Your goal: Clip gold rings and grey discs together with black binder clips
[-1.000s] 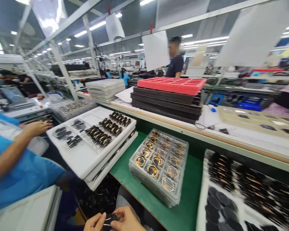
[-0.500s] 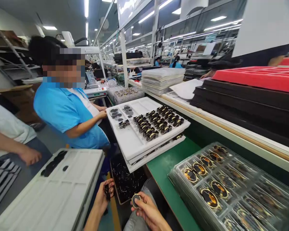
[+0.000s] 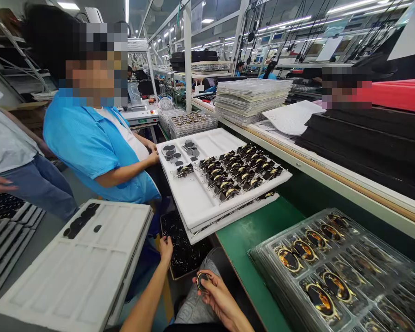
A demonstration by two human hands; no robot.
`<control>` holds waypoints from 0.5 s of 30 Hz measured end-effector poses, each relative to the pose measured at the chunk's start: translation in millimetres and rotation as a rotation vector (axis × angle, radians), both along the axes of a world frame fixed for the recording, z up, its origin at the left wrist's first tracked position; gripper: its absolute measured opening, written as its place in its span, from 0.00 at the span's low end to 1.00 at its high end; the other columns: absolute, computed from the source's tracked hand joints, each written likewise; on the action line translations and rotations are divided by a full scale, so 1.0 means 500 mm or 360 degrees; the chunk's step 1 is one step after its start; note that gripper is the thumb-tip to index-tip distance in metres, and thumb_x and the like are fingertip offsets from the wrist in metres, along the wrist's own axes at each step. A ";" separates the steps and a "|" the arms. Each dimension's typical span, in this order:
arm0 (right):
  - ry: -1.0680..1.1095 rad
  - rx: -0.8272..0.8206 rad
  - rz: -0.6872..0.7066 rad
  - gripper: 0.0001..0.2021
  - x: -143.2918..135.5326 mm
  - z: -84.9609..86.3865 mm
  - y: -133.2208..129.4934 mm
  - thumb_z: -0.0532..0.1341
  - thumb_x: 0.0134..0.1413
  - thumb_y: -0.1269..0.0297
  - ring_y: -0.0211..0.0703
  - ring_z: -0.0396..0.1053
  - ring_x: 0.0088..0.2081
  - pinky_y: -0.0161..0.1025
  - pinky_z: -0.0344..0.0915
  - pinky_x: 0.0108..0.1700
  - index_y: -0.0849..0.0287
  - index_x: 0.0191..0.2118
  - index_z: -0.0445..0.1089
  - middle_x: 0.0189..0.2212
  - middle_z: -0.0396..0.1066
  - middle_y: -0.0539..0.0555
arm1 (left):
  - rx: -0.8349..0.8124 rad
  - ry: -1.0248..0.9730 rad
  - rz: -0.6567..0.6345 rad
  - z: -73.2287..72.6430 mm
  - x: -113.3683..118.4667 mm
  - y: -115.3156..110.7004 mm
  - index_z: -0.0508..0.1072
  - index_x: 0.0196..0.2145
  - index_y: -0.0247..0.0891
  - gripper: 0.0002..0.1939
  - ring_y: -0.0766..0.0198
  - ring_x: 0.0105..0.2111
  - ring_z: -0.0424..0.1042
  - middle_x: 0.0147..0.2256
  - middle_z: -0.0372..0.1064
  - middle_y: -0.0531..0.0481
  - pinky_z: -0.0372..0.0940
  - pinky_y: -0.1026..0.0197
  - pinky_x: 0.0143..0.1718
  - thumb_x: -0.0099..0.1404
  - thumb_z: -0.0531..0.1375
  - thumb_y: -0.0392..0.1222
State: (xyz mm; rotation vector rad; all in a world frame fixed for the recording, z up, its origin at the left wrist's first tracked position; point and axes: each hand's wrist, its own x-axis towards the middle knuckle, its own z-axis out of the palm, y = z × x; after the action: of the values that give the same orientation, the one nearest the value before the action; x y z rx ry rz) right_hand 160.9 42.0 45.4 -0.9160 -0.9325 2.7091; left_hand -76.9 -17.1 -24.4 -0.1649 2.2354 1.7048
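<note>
My right hand (image 3: 215, 294) holds a round watch case (image 3: 203, 281) with a gold rim and dark face, thumb across it, above my lap. My left hand (image 3: 166, 249) is at the near left edge of a dark bin (image 3: 174, 278) filled with black binder clips (image 3: 185, 251). Its fingers are drawn together, and what they hold, if anything, is hidden. Beyond the bin, a white foam tray (image 3: 202, 212) carries rows of gold-rimmed cases clamped by black binder clips (image 3: 224, 177). Loose dark grey discs (image 3: 170, 152) lie in its far left compartments.
A co-worker in a blue shirt (image 3: 86, 143) has hands at the tray's left edge. Another white tray (image 3: 72, 267) with black discs stands left. Stacked clear trays of watch cases (image 3: 318, 276) sit on the green bench (image 3: 259, 235). A shelf edge (image 3: 318, 170) runs along the right.
My left hand has moved forward to the bin; the black clip seen in it before no longer shows. My right hand still holds the watch case. The view has shifted slightly.
</note>
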 end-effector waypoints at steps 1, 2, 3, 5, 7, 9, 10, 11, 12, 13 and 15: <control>-0.0011 -0.0003 -0.0011 0.25 0.003 -0.001 0.002 0.78 0.41 0.53 0.33 0.71 0.27 0.27 0.53 0.23 0.59 0.42 0.73 0.40 0.78 0.56 | 0.0018 0.0093 0.0069 0.011 0.000 0.004 0.67 0.43 0.39 0.17 0.51 0.47 0.74 0.40 0.71 0.43 0.67 0.50 0.52 0.64 0.62 0.53; -0.0027 -0.0009 -0.0019 0.25 0.006 -0.003 0.004 0.78 0.41 0.54 0.32 0.70 0.27 0.27 0.52 0.23 0.59 0.42 0.73 0.40 0.78 0.56 | 0.0052 0.0191 0.0133 0.027 -0.002 0.008 0.65 0.44 0.40 0.15 0.52 0.48 0.73 0.42 0.70 0.43 0.66 0.49 0.54 0.67 0.59 0.53; -0.0045 -0.0016 -0.0026 0.25 0.009 -0.007 0.006 0.78 0.41 0.54 0.32 0.69 0.26 0.27 0.52 0.23 0.59 0.42 0.73 0.41 0.78 0.56 | 0.0092 0.0300 0.0180 0.049 -0.005 0.012 0.64 0.45 0.40 0.14 0.53 0.50 0.72 0.44 0.69 0.42 0.65 0.49 0.56 0.69 0.56 0.52; -0.0080 -0.0023 -0.0020 0.26 0.016 -0.014 0.010 0.78 0.40 0.53 0.31 0.67 0.24 0.27 0.50 0.22 0.58 0.43 0.73 0.39 0.79 0.56 | 0.0179 0.0544 0.0210 0.115 -0.019 0.025 0.63 0.48 0.40 0.14 0.55 0.52 0.69 0.49 0.66 0.41 0.63 0.50 0.58 0.71 0.52 0.51; -0.0095 -0.0006 0.0014 0.27 0.020 -0.017 0.015 0.78 0.40 0.53 0.30 0.65 0.23 0.27 0.48 0.22 0.59 0.45 0.73 0.38 0.79 0.56 | 0.0263 0.0796 0.0145 0.210 -0.044 0.046 0.64 0.50 0.42 0.15 0.56 0.54 0.68 0.51 0.66 0.42 0.62 0.53 0.58 0.70 0.53 0.52; -0.0080 0.0016 0.0043 0.26 0.020 -0.014 0.019 0.76 0.43 0.54 0.29 0.65 0.23 0.27 0.48 0.22 0.59 0.47 0.73 0.38 0.78 0.56 | 0.0293 0.1044 -0.0013 0.324 -0.076 0.079 0.68 0.48 0.43 0.15 0.57 0.50 0.69 0.49 0.68 0.45 0.63 0.56 0.55 0.68 0.58 0.52; -0.0057 0.0018 0.0048 0.25 0.019 -0.011 0.019 0.75 0.44 0.56 0.29 0.65 0.23 0.27 0.49 0.22 0.60 0.48 0.73 0.38 0.78 0.56 | 0.0203 0.1289 -0.0227 0.382 -0.094 0.100 0.69 0.46 0.41 0.14 0.56 0.48 0.69 0.47 0.69 0.44 0.64 0.54 0.54 0.68 0.58 0.51; -0.0028 0.0009 0.0046 0.24 0.016 -0.006 0.020 0.75 0.44 0.57 0.30 0.66 0.23 0.27 0.51 0.23 0.60 0.47 0.73 0.37 0.78 0.55 | 0.0066 0.1504 -0.0420 0.436 -0.111 0.121 0.70 0.46 0.40 0.12 0.55 0.47 0.70 0.46 0.70 0.43 0.63 0.53 0.53 0.69 0.58 0.48; 0.0004 -0.0013 0.0040 0.23 0.012 -0.002 0.019 0.74 0.44 0.58 0.32 0.68 0.25 0.27 0.52 0.23 0.59 0.46 0.73 0.36 0.77 0.54 | -0.0123 0.1644 -0.0525 0.484 -0.127 0.144 0.71 0.47 0.40 0.13 0.53 0.48 0.69 0.47 0.71 0.42 0.62 0.50 0.53 0.68 0.59 0.47; 0.0039 -0.0045 0.0030 0.22 0.008 0.003 0.017 0.74 0.44 0.59 0.34 0.70 0.26 0.28 0.54 0.23 0.59 0.45 0.72 0.35 0.77 0.54 | -0.0362 0.1700 -0.0602 0.526 -0.141 0.165 0.71 0.50 0.40 0.16 0.49 0.50 0.68 0.49 0.71 0.41 0.61 0.47 0.53 0.66 0.62 0.47; 0.0093 -0.0096 -0.0006 0.20 -0.002 0.013 0.013 0.74 0.44 0.57 0.39 0.73 0.30 0.28 0.58 0.24 0.58 0.41 0.70 0.34 0.76 0.52 | -0.0779 0.1686 -0.0775 0.584 -0.164 0.198 0.74 0.49 0.39 0.17 0.43 0.51 0.66 0.49 0.71 0.38 0.58 0.43 0.52 0.64 0.65 0.48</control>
State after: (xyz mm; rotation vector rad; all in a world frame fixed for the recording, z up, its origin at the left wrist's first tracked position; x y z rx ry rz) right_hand 159.7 48.4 52.0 -0.8434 -0.8413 2.7586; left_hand -158.8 82.1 267.5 1.3434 2.9670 1.0132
